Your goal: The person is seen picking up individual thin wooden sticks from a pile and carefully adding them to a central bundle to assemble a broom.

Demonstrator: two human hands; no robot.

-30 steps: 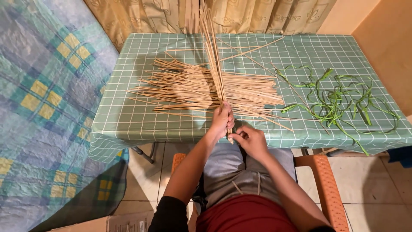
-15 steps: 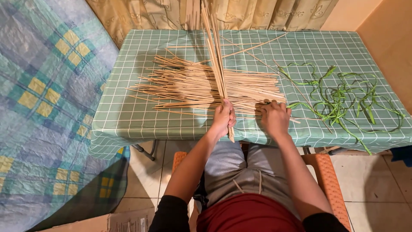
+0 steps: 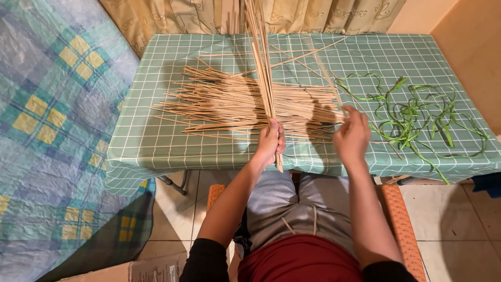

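My left hand [image 3: 270,142] is closed around a bundle of long thin tan sticks [image 3: 261,57], held upright and leaning away over the table. A heap of the same sticks [image 3: 229,102] lies spread sideways on the green checked tablecloth [image 3: 156,141]. My right hand [image 3: 351,137] reaches over the right end of the heap, its fingertips pinching one thin stick [image 3: 327,68] that slants up and away. Two loose sticks lie on my lap [image 3: 313,219].
Green leaf strips [image 3: 417,112] lie tangled on the table's right part. A checked blue, green and yellow blanket [image 3: 47,115] covers the bed at left. Patterned curtains [image 3: 177,15] hang behind the table. I sit on an orange woven chair [image 3: 399,219]. Cardboard [image 3: 146,269] lies on the floor.
My right hand left the bundle beside my left hand and moved right and forward to the heap's right end, where it now pinches a single stick. The left hand stayed put.
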